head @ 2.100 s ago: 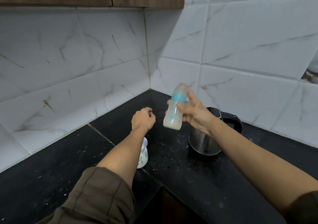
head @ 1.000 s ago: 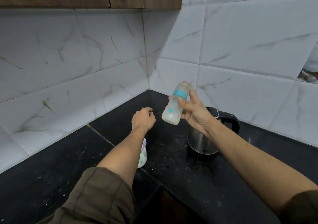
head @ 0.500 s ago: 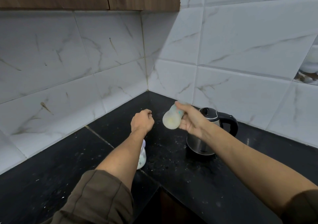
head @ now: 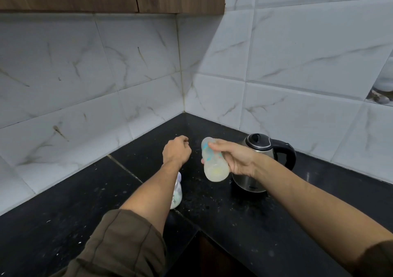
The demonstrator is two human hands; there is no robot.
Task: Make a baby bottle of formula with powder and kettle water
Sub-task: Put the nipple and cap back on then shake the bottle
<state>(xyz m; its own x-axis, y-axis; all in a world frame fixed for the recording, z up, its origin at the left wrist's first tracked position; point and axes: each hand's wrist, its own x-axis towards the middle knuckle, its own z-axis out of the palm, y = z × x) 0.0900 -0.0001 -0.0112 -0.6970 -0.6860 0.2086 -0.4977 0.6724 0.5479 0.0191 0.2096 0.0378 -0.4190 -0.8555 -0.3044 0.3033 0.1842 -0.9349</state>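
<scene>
The right hand [head: 238, 159] grips the baby bottle [head: 214, 164], which has tipped from upright to bottom-toward-us, so it looks mid-shake. The kettle [head: 258, 161] stands just behind the grip. The left hand [head: 176, 152] stays fisted, empty, beside it.

left sleeve [head: 119, 244]: olive-brown cloth; rolled up above the elbow into a thick cuff; stitched seams and soft folds show on the roll
right sleeve [head: 376, 259]: same dark olive-brown; only a small part shows at the frame's lower right corner
forearms: both bare below the sleeves
left hand [head: 176, 152]: bare
right hand [head: 238, 159]: bare; 2 hands in all
</scene>
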